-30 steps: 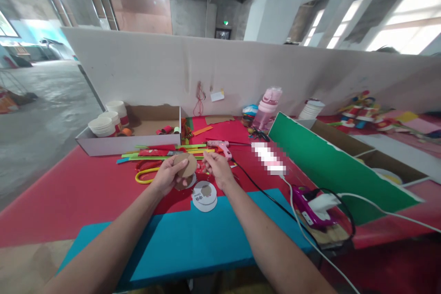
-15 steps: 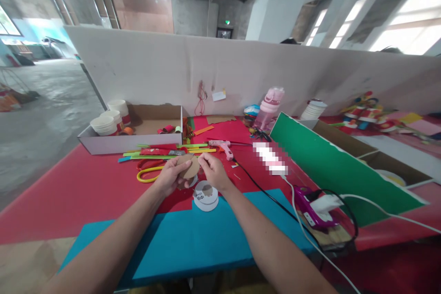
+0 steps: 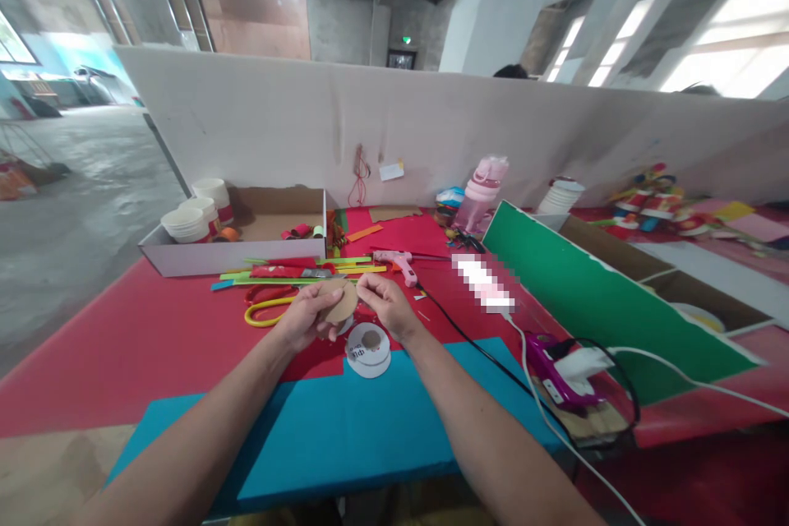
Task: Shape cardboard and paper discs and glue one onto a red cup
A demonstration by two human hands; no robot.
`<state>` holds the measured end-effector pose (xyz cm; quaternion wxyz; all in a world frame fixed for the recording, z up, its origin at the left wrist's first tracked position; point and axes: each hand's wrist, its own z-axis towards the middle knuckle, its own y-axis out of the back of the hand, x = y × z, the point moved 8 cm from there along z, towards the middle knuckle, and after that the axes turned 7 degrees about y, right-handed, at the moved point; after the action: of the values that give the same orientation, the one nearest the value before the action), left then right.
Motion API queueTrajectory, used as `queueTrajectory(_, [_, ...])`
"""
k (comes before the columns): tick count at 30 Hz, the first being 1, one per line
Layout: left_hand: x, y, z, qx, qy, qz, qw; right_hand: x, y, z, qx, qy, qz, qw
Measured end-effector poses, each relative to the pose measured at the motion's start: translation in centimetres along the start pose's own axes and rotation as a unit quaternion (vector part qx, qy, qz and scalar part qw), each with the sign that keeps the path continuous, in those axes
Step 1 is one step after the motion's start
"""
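Note:
My left hand [image 3: 311, 314] is closed on a round brown cardboard disc [image 3: 343, 306], its thumb lying flat across the face. At the disc's right edge, the fingers of my right hand [image 3: 383, 302] are pinched together; whatever is between them is too small to make out. Just below the hands lie white paper discs [image 3: 368, 357] with black print and a brown round patch, partly overlapping. Left of my left hand rest scissors with yellow handles [image 3: 262, 312]. A pink glue gun [image 3: 400, 263] lies beyond my right hand, its black cord running toward me.
An open box [image 3: 240, 251] with paper cups [image 3: 185, 223] stands at the back left, coloured strips [image 3: 289, 275] before it. A green-sided box [image 3: 592, 296] and a purple power strip [image 3: 558, 378] are on the right. Behind stands a pink bottle [image 3: 484, 193].
My right hand has shifted very slightly at the disc's edge, and the disc has turned a little. The white discs and the tools lie where they were.

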<state>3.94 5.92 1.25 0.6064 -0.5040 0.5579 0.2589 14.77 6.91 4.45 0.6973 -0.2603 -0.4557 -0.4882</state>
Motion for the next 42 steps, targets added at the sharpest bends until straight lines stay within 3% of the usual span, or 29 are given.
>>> queueTrajectory(4, [0.2,-0.1,0.2,0.033,0.014,-0.049,0.998,-0.7,0.0,0.0,-0.042,-0.024,0.085,0.995])
queueTrajectory(7, [-0.2,0.5,0.3,-0.022,-0.011,-0.086,0.996,-2.2,1.4,-0.1,-0.141,-0.063,0.099,0.983])
queueTrajectory(9, [-0.3,1.0,0.4,-0.068,-0.026,-0.115,0.991,-3.2,1.9,-0.2,-0.174,-0.087,0.098,0.976])
queueTrajectory(13, [-0.1,0.5,0.5,-0.073,-0.039,-0.117,0.990,-3.2,0.6,0.0,-0.136,-0.073,0.121,0.981])
queueTrajectory(17, [0.3,-0.3,0.5,-0.050,-0.027,-0.016,0.998,-2.7,0.3,0.1,-0.124,-0.047,0.113,0.985])
queueTrajectory(20, [-1.0,0.5,0.0,-0.109,-0.055,0.097,0.988,-2.7,1.4,0.1,-0.131,-0.035,0.042,0.990])
queueTrajectory(24, [-3.4,1.9,-0.9,-0.178,-0.106,0.170,0.963,-2.5,1.9,0.2,-0.079,-0.028,-0.088,0.993])
queueTrajectory(27, [-3.6,1.8,-0.8,-0.164,-0.099,0.205,0.960,-2.0,1.5,0.2,-0.059,-0.019,-0.111,0.992])
queueTrajectory(36, [-2.2,0.8,-0.3,-0.101,-0.094,0.246,0.960,-1.3,1.6,0.1,-0.092,-0.021,-0.164,0.982])
queueTrajectory(42, [-2.1,0.2,-0.7,-0.067,-0.103,0.199,0.972,-3.1,0.9,-0.1,-0.101,-0.089,-0.002,0.991])
